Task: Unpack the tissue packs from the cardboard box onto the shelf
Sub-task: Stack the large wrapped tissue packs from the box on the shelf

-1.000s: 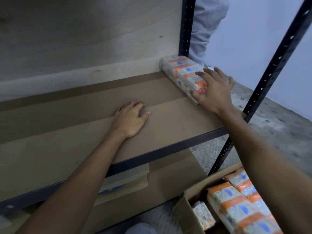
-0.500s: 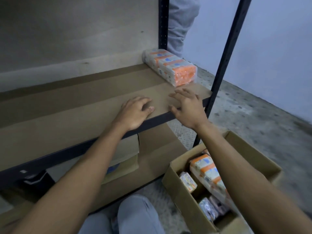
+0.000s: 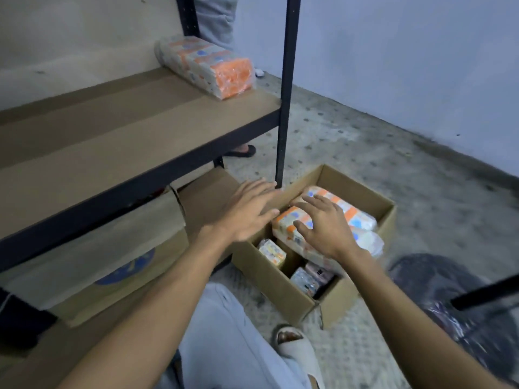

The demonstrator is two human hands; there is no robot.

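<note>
Cardboard box (image 3: pixel 269 279) holds oblong plastic-wrapped tissue pack (image 3: pixel 289 220) under right hand (image 3: pixel 325 226).

Shelf (image 3: pixel 112 141) held one tissue pack (image 3: pixel 207 66); one cardboard box (image 3: pixel 275 279) held two large packs (image 3: pixel 345 209) seen, three small packets (image 3: pixel 271 250).

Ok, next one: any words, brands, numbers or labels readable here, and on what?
No text can be read here.
The tissue pack on the shelf: orange and blue print, blurred.
The tissue packs in the cardboard box: print blurred.
The small packs beside them: too small.
The carton under the shelf: blue round logo, no legible letters.
</note>
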